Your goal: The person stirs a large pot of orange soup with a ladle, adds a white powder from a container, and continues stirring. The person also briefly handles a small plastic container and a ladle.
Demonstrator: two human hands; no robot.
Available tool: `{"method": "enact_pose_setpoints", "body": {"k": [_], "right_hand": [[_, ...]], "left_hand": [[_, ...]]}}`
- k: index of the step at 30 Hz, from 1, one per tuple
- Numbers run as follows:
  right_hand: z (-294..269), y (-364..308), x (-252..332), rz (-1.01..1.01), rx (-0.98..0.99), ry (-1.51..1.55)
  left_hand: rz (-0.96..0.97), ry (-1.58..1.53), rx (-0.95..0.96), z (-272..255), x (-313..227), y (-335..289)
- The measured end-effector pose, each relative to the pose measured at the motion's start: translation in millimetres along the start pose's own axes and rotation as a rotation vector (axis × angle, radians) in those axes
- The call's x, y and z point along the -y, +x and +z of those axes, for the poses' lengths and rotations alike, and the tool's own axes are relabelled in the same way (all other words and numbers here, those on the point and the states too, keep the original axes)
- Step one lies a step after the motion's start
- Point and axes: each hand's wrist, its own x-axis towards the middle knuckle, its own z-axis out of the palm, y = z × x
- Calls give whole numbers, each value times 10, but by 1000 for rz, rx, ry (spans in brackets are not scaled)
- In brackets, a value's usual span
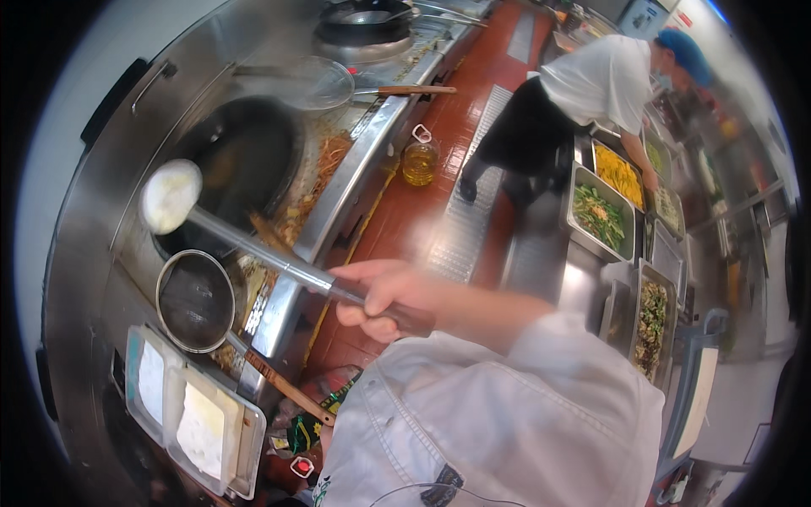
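Observation:
My right hand (378, 297) is closed around the handle of a long metal ladle (253, 242). The ladle's round bowl hangs over the near left edge of a large dark wok (253, 139) and looks whitish inside; I cannot tell whether that is contents or shine. Below the bowl, a round wire strainer (195, 302) with a wooden handle (291, 387) lies across the stove edge. A skin-toned sliver shows beside that handle's end, next to my white sleeve. Whether it is my left hand, and what its fingers do, cannot be made out.
Lidded containers of white powder (201, 427) stand at the near left. Another strainer (325, 83) rests beyond the wok. An oil jug (419, 164) stands on the red floor. To the right, a co-worker (591, 80) leans over trays of cut vegetables (598, 214).

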Motion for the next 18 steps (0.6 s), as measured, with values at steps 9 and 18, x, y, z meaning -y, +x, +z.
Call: {"method": "enact_pose_setpoints", "body": {"k": [9, 18], "right_hand": [[-898, -1242, 1140, -403, -611, -266], [-1615, -2504, 2289, -583, -709, 173]], "left_hand": [[159, 300, 194, -332, -1961, 631], [288, 281, 25, -475, -4237, 975]]}}
